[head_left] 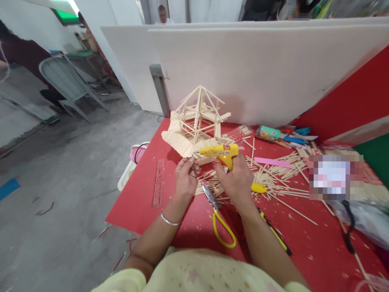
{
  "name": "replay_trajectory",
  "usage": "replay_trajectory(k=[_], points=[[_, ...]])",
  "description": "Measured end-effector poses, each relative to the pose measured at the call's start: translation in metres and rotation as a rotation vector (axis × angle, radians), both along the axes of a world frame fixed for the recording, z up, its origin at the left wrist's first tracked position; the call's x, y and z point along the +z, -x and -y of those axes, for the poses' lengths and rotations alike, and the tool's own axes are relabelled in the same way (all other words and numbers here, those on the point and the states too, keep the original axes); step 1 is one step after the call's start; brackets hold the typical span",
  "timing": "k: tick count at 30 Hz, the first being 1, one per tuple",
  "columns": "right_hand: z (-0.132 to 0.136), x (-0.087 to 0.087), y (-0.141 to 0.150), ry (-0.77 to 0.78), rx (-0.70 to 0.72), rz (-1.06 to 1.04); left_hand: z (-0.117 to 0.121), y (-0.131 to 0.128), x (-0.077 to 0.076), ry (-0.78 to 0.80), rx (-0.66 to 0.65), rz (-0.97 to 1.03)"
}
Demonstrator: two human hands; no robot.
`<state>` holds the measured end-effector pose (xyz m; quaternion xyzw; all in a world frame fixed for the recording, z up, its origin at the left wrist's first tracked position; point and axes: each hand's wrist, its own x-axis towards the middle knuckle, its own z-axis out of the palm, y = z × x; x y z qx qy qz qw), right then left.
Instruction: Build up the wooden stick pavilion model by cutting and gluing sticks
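My right hand [238, 178] is closed around a yellow hot glue gun [217, 151], whose nozzle points left. Close to the nozzle tip, my left hand [187, 174] has its fingers pinched together; anything between them is too small to name. Just beyond both hands stands a model house frame [199, 117] of thin wooden sticks, with a peaked top and slatted panels [178, 142] low at its left and front. Scissors [223, 227] with yellow handles lie between my forearms. Loose sticks [282, 170] are strewn under and to the right of my right hand.
A clear ruler [158, 182] lies on the red table [133, 207], left of my left hand. A yellow-black cutter [275, 231] is beside my right forearm. White boards [258, 73] stand behind. Right of the model are a pink strip [272, 162] and packets. People sit farther back.
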<state>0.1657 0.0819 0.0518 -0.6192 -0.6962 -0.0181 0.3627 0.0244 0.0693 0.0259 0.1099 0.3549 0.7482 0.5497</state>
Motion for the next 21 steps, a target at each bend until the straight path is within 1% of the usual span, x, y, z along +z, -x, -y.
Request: replay_trajectory(k=[9, 15, 21], points=[[-0.0007, -0.0021, -0.0002, 0.003, -0.006, 0.008, -0.0003, 0.0007, -0.0002, -0.001, 0.001, -0.003], [-0.0002, -0.0007, 0.0003, 0.02, -0.024, 0.032, -0.0004, 0.0005, -0.0015, -0.004, 0.0, 0.006], [-0.0006, 0.0005, 0.0009, 0.01, -0.02, 0.005, -0.0001, -0.0001, -0.0013, 0.001, 0.002, 0.004]])
